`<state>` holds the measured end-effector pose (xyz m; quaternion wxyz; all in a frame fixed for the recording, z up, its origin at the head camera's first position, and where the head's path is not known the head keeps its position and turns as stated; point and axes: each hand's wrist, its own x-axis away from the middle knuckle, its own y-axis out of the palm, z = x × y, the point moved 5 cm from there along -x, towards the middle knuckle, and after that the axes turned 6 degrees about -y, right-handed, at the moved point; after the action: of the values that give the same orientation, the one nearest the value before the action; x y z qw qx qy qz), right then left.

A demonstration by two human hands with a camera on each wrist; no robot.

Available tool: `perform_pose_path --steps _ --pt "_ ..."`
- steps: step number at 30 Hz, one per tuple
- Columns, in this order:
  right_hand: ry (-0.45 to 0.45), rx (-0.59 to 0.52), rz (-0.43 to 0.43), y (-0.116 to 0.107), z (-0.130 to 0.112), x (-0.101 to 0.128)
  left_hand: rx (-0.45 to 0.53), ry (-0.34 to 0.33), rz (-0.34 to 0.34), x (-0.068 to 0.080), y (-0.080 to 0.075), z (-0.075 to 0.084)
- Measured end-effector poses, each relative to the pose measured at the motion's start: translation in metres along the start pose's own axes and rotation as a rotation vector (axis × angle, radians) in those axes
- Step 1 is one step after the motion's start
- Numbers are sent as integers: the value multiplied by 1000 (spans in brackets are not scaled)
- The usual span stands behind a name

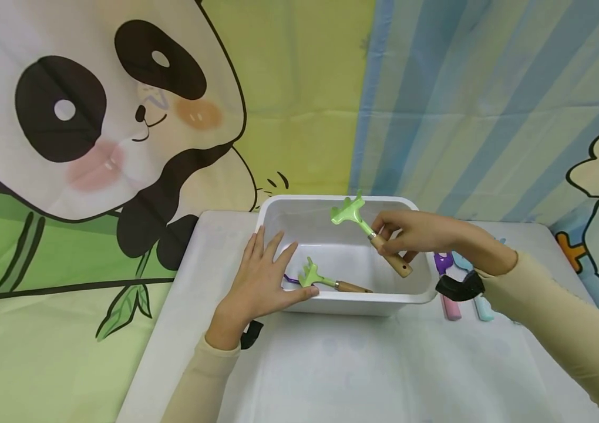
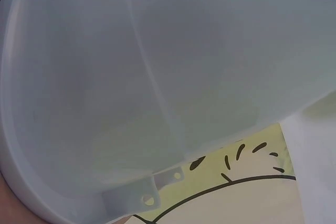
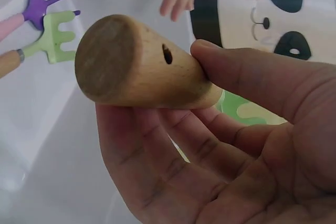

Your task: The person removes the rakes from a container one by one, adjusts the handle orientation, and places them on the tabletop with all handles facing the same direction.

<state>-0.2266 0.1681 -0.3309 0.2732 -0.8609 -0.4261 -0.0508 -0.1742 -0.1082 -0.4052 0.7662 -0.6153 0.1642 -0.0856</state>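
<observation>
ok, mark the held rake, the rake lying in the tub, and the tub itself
held green rake [image 1: 349, 212], head view, on its green tines, above the tub
green rake in the tub [image 1: 311, 274], head view, on its green head
white tub [image 1: 331, 201], head view, on the far rim

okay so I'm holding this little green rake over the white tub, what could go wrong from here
The right hand pinches the held green rake only near the end of its wooden handle, with the head tilted up over the white tub, so it might swing or slip. If it drops, it would probably land on the second green rake already lying inside. The left hand rests flat on the tub's rim, fingers reaching inward, where falling tines could catch them.
</observation>
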Motion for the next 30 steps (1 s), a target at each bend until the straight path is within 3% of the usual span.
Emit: perform_pose_path --steps 6,16,24,30 --pt "-4 15 60 -4 9 42 2 -1 -5 0 2 1" --pt "18 -2 197 9 46 111 -8 -4 -4 0 3 -1" --pt "86 -89 278 27 93 149 -4 5 6 0 2 -1" --pt "116 -227 270 50 139 166 0 2 -1 1 2 -1"
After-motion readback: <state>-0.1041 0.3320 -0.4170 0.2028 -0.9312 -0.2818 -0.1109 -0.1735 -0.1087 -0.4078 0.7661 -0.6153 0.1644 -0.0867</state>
